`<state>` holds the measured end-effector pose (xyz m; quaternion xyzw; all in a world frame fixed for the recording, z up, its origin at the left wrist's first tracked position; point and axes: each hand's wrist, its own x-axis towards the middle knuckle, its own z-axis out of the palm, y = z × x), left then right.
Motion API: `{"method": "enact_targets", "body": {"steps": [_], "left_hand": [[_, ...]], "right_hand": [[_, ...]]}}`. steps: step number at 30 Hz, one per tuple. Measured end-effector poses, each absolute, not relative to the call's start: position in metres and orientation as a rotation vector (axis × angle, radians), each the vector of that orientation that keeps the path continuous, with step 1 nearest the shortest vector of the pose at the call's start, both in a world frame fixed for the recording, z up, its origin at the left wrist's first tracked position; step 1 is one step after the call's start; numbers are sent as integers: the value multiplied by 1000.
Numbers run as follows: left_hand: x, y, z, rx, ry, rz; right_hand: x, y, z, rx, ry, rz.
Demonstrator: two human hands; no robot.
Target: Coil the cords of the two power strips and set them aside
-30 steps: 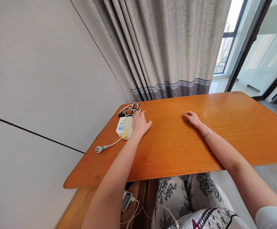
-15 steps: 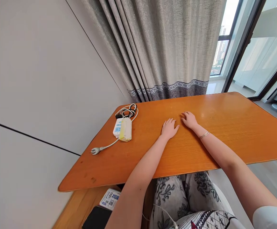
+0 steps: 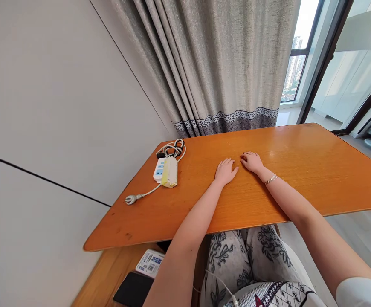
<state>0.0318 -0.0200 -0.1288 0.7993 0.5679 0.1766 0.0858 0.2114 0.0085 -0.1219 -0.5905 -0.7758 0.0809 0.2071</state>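
Note:
My left hand (image 3: 225, 172) lies palm down on the orange-brown wooden table (image 3: 316, 170), its fingers stretched out and thumb apart. To its right, my right hand (image 3: 252, 162) rests on the same surface, fingers loosely bent and holding nothing. A small gap separates the two hands. Left of them sits a white power strip (image 3: 159, 170) with blue socket faces. A whitish block with yellow tape (image 3: 169, 172) leans against it. The strip's grey-white cable (image 3: 179, 147) is coiled behind, and its plug (image 3: 130, 199) points left.
A grey curtain (image 3: 230, 64) hangs behind the table, beside a white wall (image 3: 44, 106) on the left. Below the table's front edge, a black phone-like slab (image 3: 133, 290) and a printed white card or box (image 3: 150, 263) lie on a wooden surface. A glass door stands at right.
My right hand has shifted slightly toward me and left, its fingers a little more bent. My left hand stays flat on the table. The view has moved slightly.

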Motion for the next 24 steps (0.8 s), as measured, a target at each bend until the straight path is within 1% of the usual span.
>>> {"method": "enact_targets", "body": {"steps": [7,16,24], "left_hand": [[34,-24,-125,2357,1715,620],[36,-35,-115,2288,1862,788],[37,-58,-109,2272,1972,812]], "right_hand": [[212,6,-120,-1634,-2164,199],[212,-10,-119,-1672,-2152,142],[214,-41,-114,-1684,-2141,111]]}}
